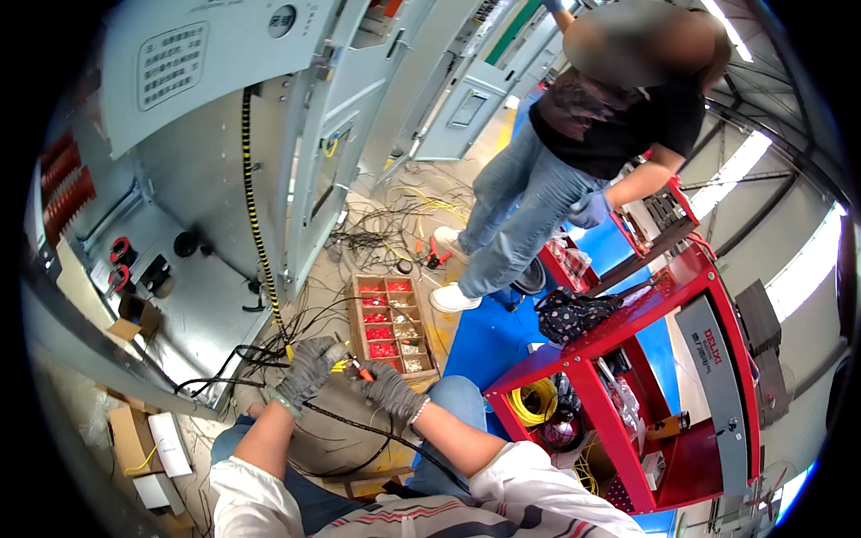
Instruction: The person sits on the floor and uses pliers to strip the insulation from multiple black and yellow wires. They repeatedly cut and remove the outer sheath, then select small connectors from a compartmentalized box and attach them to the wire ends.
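Observation:
My left hand point(308, 369), in a grey glove, is closed around thin black wires point(247, 356) at the foot of the cabinet. Just to its right, my right hand point(392, 395), gloved too, grips a small orange-handled hand tool point(364, 372); its exact kind is too small to tell. The tool's tip points at the wires by the left hand, where small yellow pieces point(340, 366) show. A black-and-yellow wrapped cable bundle point(254, 206) hangs down the cabinet's inside to these wires. Beyond my hands lies a partitioned wooden box point(355, 325) of small red and metallic parts.
An open grey cabinet point(215, 170) stands at left, with cardboard boxes point(134, 439) below. A co-worker point(538, 197) stands ahead near red-handled pliers point(436, 255) and loose wires point(377, 235) on the floor. To the right is a red tool cart point(619, 430) on blue matting point(484, 336).

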{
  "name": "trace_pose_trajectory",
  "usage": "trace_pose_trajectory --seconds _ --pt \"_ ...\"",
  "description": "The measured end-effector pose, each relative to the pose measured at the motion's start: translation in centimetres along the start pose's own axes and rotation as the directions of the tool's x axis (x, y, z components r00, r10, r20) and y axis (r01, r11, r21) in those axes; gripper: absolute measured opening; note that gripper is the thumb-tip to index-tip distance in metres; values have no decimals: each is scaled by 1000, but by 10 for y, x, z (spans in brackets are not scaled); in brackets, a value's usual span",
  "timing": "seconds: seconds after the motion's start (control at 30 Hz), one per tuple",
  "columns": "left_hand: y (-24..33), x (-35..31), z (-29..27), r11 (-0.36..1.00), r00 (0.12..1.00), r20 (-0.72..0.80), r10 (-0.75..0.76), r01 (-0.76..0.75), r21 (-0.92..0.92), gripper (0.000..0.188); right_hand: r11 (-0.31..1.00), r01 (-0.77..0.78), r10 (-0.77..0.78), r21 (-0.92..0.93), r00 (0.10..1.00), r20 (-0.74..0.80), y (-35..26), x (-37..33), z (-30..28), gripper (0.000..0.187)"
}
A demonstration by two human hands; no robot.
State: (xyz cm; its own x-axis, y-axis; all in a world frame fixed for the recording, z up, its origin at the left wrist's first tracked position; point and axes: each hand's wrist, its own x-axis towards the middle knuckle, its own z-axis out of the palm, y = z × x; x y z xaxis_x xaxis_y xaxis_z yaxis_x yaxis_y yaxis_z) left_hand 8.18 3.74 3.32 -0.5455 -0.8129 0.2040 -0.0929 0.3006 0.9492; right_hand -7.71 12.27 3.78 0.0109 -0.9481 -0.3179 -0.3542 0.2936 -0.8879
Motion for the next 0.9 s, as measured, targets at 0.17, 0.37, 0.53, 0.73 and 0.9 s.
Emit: trace_pose_trajectory --seconds 0.17,0.37,0.53,0.73,0.9 --pt "19 5 5 993 999 32 -29 25 115 22 952 -252 242 173 967 77 12 -1 -13 34" --pt "14 2 5 998 1000 27 -16 14 67 29 968 -202 194 149 979 65 -3 -8 -8 32" --pt "14 1 11 997 998 -5 67 -67 43 31 974 -205 200 94 978 63 -18 -19 -12 28" --pt "8 -1 8 997 996 -78 46 -40 72 30 980 -193 191 44 980 49 -33 -17 -8 31" --pt "25 -1 8 987 996 -56 -73 64 -145 27 963 50 -94 -265 983 -157 -11 -7 -5 39"
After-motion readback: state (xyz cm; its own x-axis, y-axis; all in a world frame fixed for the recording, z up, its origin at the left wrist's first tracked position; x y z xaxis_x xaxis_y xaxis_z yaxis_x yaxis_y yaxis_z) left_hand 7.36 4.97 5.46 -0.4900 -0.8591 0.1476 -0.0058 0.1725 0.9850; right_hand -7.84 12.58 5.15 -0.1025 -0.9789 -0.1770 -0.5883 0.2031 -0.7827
